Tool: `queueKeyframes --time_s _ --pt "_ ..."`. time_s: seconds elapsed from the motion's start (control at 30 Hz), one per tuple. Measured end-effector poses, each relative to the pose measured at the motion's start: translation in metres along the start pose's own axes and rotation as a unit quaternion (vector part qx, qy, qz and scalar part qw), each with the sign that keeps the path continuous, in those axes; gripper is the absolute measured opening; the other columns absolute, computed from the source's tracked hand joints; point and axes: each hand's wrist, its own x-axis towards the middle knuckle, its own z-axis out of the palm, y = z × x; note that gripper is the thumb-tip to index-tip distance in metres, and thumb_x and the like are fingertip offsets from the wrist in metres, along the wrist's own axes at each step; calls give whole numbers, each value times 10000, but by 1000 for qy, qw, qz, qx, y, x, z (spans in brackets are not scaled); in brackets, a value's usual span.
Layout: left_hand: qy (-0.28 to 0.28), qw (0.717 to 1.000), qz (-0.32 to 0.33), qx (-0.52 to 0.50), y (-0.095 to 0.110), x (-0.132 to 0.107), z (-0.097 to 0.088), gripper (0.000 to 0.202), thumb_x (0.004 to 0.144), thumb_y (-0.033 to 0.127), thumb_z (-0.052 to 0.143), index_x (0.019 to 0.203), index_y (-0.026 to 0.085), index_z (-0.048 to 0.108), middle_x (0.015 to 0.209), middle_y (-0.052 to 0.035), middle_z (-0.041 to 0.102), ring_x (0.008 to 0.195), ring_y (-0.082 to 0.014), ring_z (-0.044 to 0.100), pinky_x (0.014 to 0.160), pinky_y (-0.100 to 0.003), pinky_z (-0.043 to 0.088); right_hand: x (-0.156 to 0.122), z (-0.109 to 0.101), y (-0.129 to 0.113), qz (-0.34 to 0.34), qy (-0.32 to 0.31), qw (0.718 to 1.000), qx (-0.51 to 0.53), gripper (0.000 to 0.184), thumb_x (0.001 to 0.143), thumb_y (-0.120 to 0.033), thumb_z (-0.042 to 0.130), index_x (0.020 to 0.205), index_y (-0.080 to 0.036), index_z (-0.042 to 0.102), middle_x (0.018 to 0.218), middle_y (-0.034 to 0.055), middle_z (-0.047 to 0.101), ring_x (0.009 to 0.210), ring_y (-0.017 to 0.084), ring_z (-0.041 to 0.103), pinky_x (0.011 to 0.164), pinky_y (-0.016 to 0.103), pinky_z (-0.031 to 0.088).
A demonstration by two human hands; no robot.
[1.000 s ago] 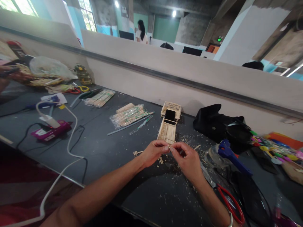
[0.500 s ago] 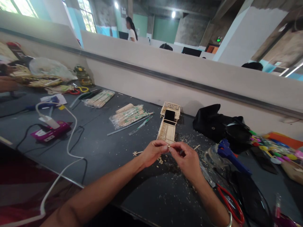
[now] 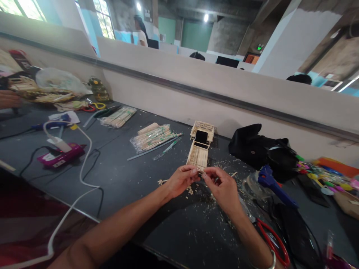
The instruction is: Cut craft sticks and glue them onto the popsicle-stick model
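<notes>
My left hand [image 3: 181, 180] and my right hand [image 3: 223, 188] meet fingertip to fingertip above the dark table [image 3: 117, 175]. Both pinch a tiny wooden stick piece [image 3: 201, 173] between them; it is too small to see in detail. Just beyond the fingers stands a small model built of wooden sticks [image 3: 200, 147], with a dark phone leaning in it. A little star-shaped stick piece [image 3: 160, 182] lies left of my left hand. Wood chips litter the table around my hands.
Bags of sticks [image 3: 153, 136] lie to the left, with a pink tool [image 3: 58, 155] and a white cable [image 3: 84, 164] beyond. A black bag [image 3: 256, 145], a blue glue gun [image 3: 273, 183] and red-handled scissors [image 3: 273, 243] are on the right. Another person's hand [image 3: 8, 100] works at far left.
My fingertips have shifted slightly on the small piece and my right hand has dropped a little. In the background, a person has walked to the left.
</notes>
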Motion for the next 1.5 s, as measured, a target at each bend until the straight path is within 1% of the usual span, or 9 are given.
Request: queueKeyframes --time_s 0.13,0.3,0.57,0.97,1.1,1.17,1.3,1.4,1.5 --pt "-6 1000 0 17 0 0 0 310 506 308 941 684 136 754 667 -16 711 651 -107 625 727 -256 476 -2 4 -2 -6 1 1000 7 136 808 -308 596 807 -222 701 701 8 705 536 135 564 526 244 471" --pt "-21 999 8 32 -1 -1 2 298 518 313 935 692 146 760 703 -25 729 711 -134 660 775 -280 484 -3 5 -2 -2 5 1000 0 147 821 -328 592 810 -229 700 695 12 703 539 142 563 523 252 466" --pt "3 998 4 56 -2 -2 1 331 470 337 947 668 150 760 691 -26 732 683 -136 651 767 -288 475 -3 6 -2 -7 15 1000 -7 146 829 -304 583 745 -226 674 677 4 687 543 138 566 539 248 468" --pt "-7 998 7 67 -3 -1 0 316 481 344 939 647 153 751 698 -32 731 697 -154 653 795 -319 479 -4 5 -1 -19 16 999 -21 153 823 -293 578 709 -228 656 646 -5 666 517 130 545 532 243 458" --pt "-10 998 7 59 -2 -1 1 322 480 348 942 651 153 751 681 -23 727 681 -141 647 775 -303 478 -3 4 -3 -15 4 1000 -10 143 817 -301 584 726 -230 668 657 -3 678 520 133 548 534 247 458" --pt "-15 999 4 46 -1 -2 2 323 482 345 943 657 153 753 678 -19 725 685 -134 648 768 -288 479 -2 3 -3 -9 -2 1000 0 118 805 -302 596 768 -231 683 671 -2 686 527 135 553 527 248 459" --pt "-29 999 7 15 1 -2 3 299 520 324 934 689 154 756 723 -30 732 717 -133 647 771 -273 479 -2 4 -3 15 16 999 25 152 778 -303 625 882 -215 693 656 -14 673 505 130 546 500 243 457" --pt "-38 999 8 6 2 -2 2 278 566 319 914 714 146 753 718 -36 719 683 -128 625 768 -283 480 -3 6 -3 12 21 999 36 155 780 -298 619 881 -209 696 656 -12 671 511 128 555 504 240 465" --pt "-43 999 1 1 1 -2 0 264 587 301 905 723 142 746 720 -37 714 695 -134 633 790 -295 487 -4 8 -3 5 20 999 36 147 790 -300 615 868 -210 702 667 -7 674 532 130 569 519 239 474"
